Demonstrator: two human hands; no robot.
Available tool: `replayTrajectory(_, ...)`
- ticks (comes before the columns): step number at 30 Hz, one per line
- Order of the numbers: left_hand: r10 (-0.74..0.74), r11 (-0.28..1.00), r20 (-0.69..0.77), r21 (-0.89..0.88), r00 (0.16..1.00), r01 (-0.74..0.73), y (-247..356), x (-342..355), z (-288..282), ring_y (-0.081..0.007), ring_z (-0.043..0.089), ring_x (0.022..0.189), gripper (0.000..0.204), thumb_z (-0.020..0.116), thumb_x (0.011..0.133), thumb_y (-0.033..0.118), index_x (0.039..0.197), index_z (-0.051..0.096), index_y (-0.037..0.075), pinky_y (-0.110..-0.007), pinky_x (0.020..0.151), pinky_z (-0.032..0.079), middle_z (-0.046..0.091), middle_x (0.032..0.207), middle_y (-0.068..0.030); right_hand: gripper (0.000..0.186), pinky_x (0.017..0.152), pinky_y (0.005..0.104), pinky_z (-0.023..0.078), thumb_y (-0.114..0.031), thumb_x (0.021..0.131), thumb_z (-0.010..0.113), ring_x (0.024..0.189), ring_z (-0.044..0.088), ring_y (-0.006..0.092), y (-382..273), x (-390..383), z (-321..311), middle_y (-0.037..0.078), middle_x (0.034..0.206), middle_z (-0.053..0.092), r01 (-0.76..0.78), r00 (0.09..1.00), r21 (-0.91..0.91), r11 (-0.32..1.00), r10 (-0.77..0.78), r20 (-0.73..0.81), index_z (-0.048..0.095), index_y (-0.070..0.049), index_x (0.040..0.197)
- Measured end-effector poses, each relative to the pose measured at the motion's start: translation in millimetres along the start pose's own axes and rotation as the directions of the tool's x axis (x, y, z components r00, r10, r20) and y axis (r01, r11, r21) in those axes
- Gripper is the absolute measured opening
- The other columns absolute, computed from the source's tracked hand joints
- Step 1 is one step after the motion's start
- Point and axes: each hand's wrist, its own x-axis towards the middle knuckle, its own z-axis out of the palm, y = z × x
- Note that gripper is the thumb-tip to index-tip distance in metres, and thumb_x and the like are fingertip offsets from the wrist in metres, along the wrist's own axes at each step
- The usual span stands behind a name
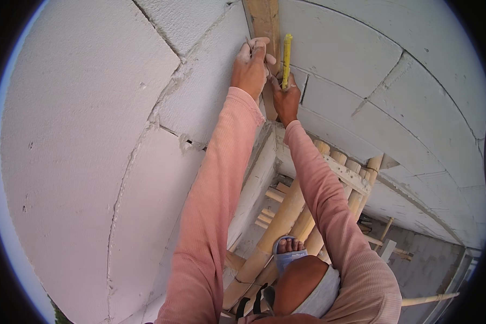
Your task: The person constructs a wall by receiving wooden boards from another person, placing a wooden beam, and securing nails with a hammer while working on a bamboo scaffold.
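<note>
My left hand (251, 67) is raised to the corner where two block walls meet, against a brown wooden board (265, 24) that stands in it. Its fingers are bent and closed at the board's edge, dusted pale; what they pinch is hidden or too small to make out. Just right of it and slightly lower, my right hand (287, 100) is closed with a slim yellow stick (287, 59) with dark marks held in it, pointing up. The fingertips of both hands are close together in front of the board.
Pale block walls (200, 102) with rough mortar joints rise on both sides. Below are bamboo poles (286, 216) forming a scaffold, with gaps between them. My foot in a blue sandal (289, 251) rests on the poles. A pale perforated plank (345, 174) crosses several poles.
</note>
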Motion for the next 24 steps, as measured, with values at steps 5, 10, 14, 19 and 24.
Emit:
replayTrajectory(5, -0.099, 0.955, -0.108, -0.289, 0.989, 0.064, -25, -14, -5, -0.0029, 0.036, 0.063, 0.032, 0.057, 0.105, 0.023, 0.132, 0.059, 0.005, -0.02, 0.055, 0.031, 0.051, 0.091, 0.0036, 0.031, 0.068, 0.0361, 0.051, -0.026, 0.09, 0.077, 0.068, 0.063, 0.0244, -1, 2, -3, 0.016, 0.078, 0.069, 0.022, 0.998, -0.127, 0.992, -0.015, 0.056, 0.064, 0.002, 0.097)
replayTrajectory(10, -0.085, 0.97, -0.054, -0.234, 0.995, 0.071, -42, -20, 3, -0.0028, 0.037, 0.061, 0.032, 0.06, 0.103, 0.024, 0.126, 0.062, 0.002, -0.02, 0.056, 0.031, 0.06, 0.09, 0.0018, 0.031, 0.07, 0.0373, 0.052, -0.027, 0.089, 0.076, 0.072, 0.067, 0.0279, 1, 7, -11, 0.018, 0.084, 0.072, 0.012, 1.0, -0.192, 0.981, -0.007, 0.029, 0.066, 0.0, 0.099)
replayTrajectory(14, -0.077, 0.951, -0.115, -0.308, 0.99, 0.038, -55, -17, -7, -0.0042, 0.038, 0.06, 0.033, 0.06, 0.102, 0.031, 0.119, 0.065, 0.003, -0.021, 0.057, 0.033, 0.067, 0.094, -0.0012, 0.029, 0.07, 0.0376, 0.053, -0.027, 0.09, 0.074, 0.073, 0.068, 0.0282, -9, 0, -4, 0.018, 0.084, 0.072, -0.027, 0.999, -0.167, 0.986, 0.035, 0.042, 0.067, -0.001, 0.101)
replayTrajectory(19, -0.176, 0.78, -0.033, -0.615, 0.984, 0.119, -70, -25, -3, -0.0073, 0.04, 0.06, 0.04, 0.058, 0.102, 0.04, 0.121, 0.063, 0.005, -0.024, 0.059, 0.036, 0.07, 0.104, -0.0031, 0.029, 0.07, 0.038, 0.053, -0.027, 0.09, 0.073, 0.072, 0.067, 0.0264, 3, 7, -10, 0.017, 0.082, 0.071, 0.023, 0.999, -0.162, 0.987, -0.016, 0.045, 0.067, -0.001, 0.101)
replayTrajectory(24, -0.258, 0.777, -0.15, -0.62, 0.955, 0.113, -106, -20, 0, -0.0069, 0.039, 0.06, 0.021, 0.064, 0.1, 0.02, 0.119, 0.058, 0.015, -0.024, 0.059, 0.035, 0.069, 0.121, -0.0004, 0.024, 0.07, 0.0374, 0.052, -0.023, 0.09, 0.072, 0.072, 0.066, 0.0239, 6, 4, -8, 0.014, 0.082, 0.072, -0.019, 0.998, -0.119, 0.993, 0.027, 0.061, 0.067, -0.002, 0.101)
